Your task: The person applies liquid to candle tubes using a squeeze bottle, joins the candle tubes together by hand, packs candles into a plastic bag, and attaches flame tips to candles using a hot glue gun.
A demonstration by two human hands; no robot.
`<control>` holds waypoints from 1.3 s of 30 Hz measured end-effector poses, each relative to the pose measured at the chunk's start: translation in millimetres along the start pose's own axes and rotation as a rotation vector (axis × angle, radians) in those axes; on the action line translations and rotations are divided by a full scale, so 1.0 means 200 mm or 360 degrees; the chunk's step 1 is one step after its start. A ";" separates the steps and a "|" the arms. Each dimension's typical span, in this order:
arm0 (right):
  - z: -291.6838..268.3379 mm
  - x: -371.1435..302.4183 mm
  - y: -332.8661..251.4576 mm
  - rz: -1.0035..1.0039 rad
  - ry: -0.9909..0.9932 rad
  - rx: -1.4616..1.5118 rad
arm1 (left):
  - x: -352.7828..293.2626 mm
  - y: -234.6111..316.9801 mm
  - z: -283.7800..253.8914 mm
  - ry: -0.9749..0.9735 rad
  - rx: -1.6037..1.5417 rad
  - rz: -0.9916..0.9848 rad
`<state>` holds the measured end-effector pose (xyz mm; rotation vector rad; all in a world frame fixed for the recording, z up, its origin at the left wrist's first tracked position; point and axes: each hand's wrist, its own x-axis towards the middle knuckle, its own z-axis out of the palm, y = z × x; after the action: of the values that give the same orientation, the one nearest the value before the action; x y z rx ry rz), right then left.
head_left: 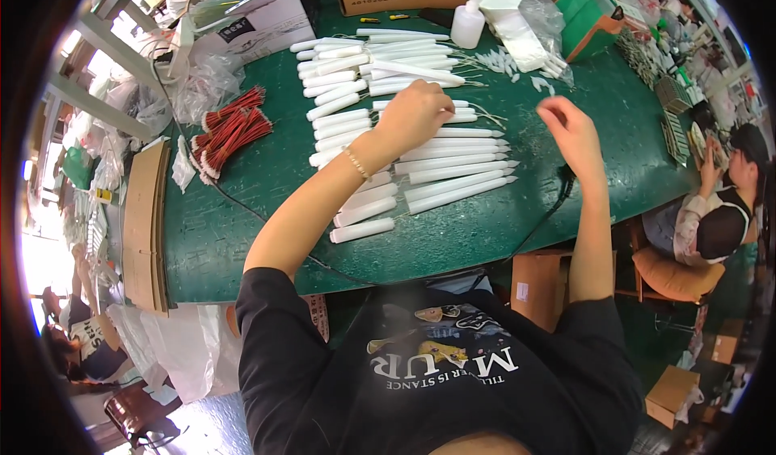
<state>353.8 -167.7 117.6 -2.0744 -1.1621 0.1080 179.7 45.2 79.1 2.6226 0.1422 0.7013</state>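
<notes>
Rows of white candle-shaped tubes lie side by side on the green table, some with pointed tips and some with thin wires at their ends. My left hand is over the middle of these rows, its fingers curled and pinched; what they hold, if anything, is hidden. To the right, my right hand is raised over the table with thumb and forefinger pressed together. Anything between them is too small to make out. Beyond it lie small translucent flame-shaped pieces in a loose pile.
Bundles of red wires lie at the left, near flat cardboard. A white squeeze bottle stands at the back, beside plastic bags and a green box. A black cable crosses the front. Another person sits at right.
</notes>
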 end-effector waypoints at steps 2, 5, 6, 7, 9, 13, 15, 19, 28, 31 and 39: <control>-0.07 -0.13 0.08 0.0233 0.0185 -0.0274 | 0.06 0.02 0.08 -0.0138 0.0105 0.0093; -0.11 -0.26 0.20 0.0612 0.0375 -0.0612 | 0.13 0.08 0.14 -0.0240 0.0370 0.0142; -0.11 -0.28 0.24 0.0758 0.0381 -0.0678 | 0.15 0.09 0.16 -0.0313 0.0518 0.0162; -0.10 -0.29 0.26 0.0794 0.0359 -0.0579 | 0.16 0.10 0.17 -0.0317 0.0507 0.0173; -0.05 -0.28 0.21 0.0836 0.0353 -0.0580 | 0.18 0.11 0.19 -0.0415 0.0552 0.0093; -0.03 -0.25 0.26 0.0897 0.0394 -0.0562 | 0.23 0.11 0.25 -0.0463 0.0493 0.0044; -0.03 -0.24 0.29 0.0918 0.0435 -0.0495 | 0.24 0.11 0.27 -0.0398 0.0267 0.0029; -0.02 -0.25 0.31 0.0985 0.0611 -0.0216 | 0.25 0.10 0.29 -0.0345 0.0276 0.0101; 0.00 -0.25 0.35 0.1013 0.0518 0.2097 | 0.24 0.11 0.26 -0.0314 -0.0164 -0.0102; 0.06 -0.20 0.29 0.0996 0.0307 0.2715 | 0.25 0.12 0.23 -0.0385 -0.0479 -0.0343; 0.20 -0.07 0.03 0.0764 0.0282 0.1656 | 0.25 0.13 0.19 -0.0490 -0.0769 -0.0387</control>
<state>332.8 -158.0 80.4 -1.3191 -0.3161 0.6027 241.8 17.4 82.7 2.1644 0.1716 0.2077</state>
